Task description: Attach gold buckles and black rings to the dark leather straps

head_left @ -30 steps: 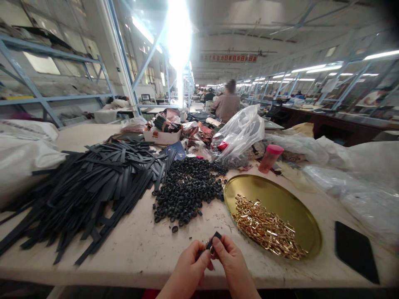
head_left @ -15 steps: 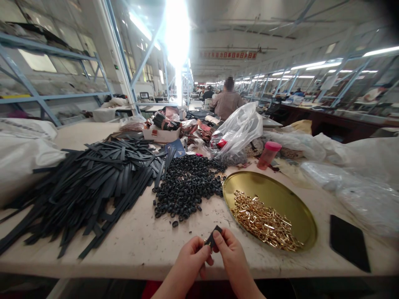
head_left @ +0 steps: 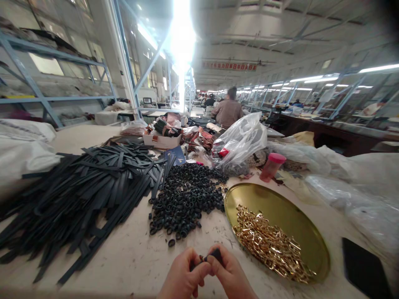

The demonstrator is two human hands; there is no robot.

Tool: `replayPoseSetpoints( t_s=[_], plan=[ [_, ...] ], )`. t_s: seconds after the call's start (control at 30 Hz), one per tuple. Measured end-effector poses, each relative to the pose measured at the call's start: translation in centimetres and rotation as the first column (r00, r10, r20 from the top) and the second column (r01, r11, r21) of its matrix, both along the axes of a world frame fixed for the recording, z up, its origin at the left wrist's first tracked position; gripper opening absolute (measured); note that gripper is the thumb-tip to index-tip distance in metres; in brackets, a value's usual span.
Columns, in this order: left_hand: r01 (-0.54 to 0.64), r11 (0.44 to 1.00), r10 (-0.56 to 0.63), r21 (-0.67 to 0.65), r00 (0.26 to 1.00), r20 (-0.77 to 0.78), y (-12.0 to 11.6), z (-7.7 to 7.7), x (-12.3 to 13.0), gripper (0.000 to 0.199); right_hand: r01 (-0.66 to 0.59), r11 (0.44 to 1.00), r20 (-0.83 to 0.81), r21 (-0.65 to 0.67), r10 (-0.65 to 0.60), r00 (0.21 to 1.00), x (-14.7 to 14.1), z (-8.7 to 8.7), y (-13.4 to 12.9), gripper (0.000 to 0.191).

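Observation:
Both of my hands meet low in the middle of the view, over the table's front part. Thumb and fingers of my left hand (head_left: 186, 272) pinch a black strip (head_left: 215, 255) near a small gold-coloured metal piece (head_left: 202, 259). My right hand (head_left: 230, 272) grips the strip's other part, its thumb on top. Just beyond my hands lies a heap of small black loops (head_left: 187, 195). To the right, a gold tray (head_left: 299, 211) bears a pile of gold metal buckles (head_left: 271, 241). Long black strips (head_left: 102, 178) are heaped at the left.
Behind the heaps stand a white box (head_left: 162, 141), a clear plastic bag (head_left: 243, 139) and a pink-lidded jar (head_left: 272, 167). A black flat object (head_left: 364, 263) lies at the right edge. White sacks (head_left: 26, 149) are at the left. A person (head_left: 228, 110) sits further back, facing away.
The view has tilted, so the table's things appear lower. My hands have drawn closer together, and the black strip is now turned and more covered by my fingers.

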State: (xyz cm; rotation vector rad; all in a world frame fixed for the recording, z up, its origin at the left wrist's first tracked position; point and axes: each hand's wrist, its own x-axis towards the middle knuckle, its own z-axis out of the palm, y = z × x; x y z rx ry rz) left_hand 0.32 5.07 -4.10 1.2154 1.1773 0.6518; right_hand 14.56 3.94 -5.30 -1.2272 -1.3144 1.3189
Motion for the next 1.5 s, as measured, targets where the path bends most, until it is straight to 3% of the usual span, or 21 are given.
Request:
replayPoseSetpoints(
  t_s=[0.07,0.17,0.3,0.43,0.67,0.77,0.87,1.0,1.2,1.37,1.5],
  plan=[
    [-0.029,0.998,0.028,0.056,0.999,0.03,1.0,-0.4,0.0,0.026,-0.049,0.998,0.154,0.044,0.042,0.987,0.6,0.3,2.0,0.04],
    [0.055,0.996,-0.056,0.073,0.998,0.007,2.2,-0.9,-0.2,0.031,0.023,0.987,0.442,0.157,-0.091,0.892,1.8,0.3,6.2,0.038],
    [0.043,0.999,-0.043,0.015,0.999,-0.006,3.1,-1.7,-0.4,0.032,0.08,0.968,0.561,0.24,-0.205,0.802,2.7,-0.6,11.2,0.009],
    [0.007,1.0,-0.007,-0.001,1.0,-0.008,3.3,-2.6,-0.7,0.031,0.06,0.972,0.602,0.228,-0.189,0.776,2.5,-1.5,12.5,0.011],
    [-0.109,0.994,0.108,-0.007,0.992,-0.068,3.8,-2.7,-0.1,0.027,0.013,0.998,0.48,0.06,-0.04,0.876,1.7,-1.3,9.0,0.019],
    [-0.119,0.992,0.121,0.028,0.989,-0.088,3.5,-2.0,0.5,0.024,0.015,0.996,0.162,-0.086,-0.001,0.987,1.1,-0.8,6.7,0.027],
    [-0.079,0.994,0.088,0.075,0.99,-0.114,2.5,-1.4,0.7,0.021,0.037,0.987,-0.152,-0.156,-0.061,0.987,0.9,-0.3,4.9,0.031],
    [-0.034,0.995,0.047,0.096,0.989,-0.143,1.2,-0.4,0.8,0.018,0.069,0.994,-0.196,-0.086,-0.085,0.977,0.9,0.3,3.5,0.031],
    [-0.064,0.983,0.082,0.172,0.992,-0.098,-0.4,0.9,1.4,0.024,0.057,0.992,-0.234,-0.113,-0.083,0.969,-0.1,0.6,1.4,0.036],
    [0.022,0.987,-0.021,0.157,1.0,-0.013,-1.6,0.9,1.1,0.015,0.193,0.977,-0.195,-0.094,-0.208,0.958,-0.6,0.9,-0.3,0.033],
    [-0.031,0.988,0.031,0.15,1.0,0.003,-2.1,0.7,0.6,0.02,0.147,0.982,-0.281,-0.12,-0.176,0.944,-0.9,1.4,-1.2,0.036]
  ],
)
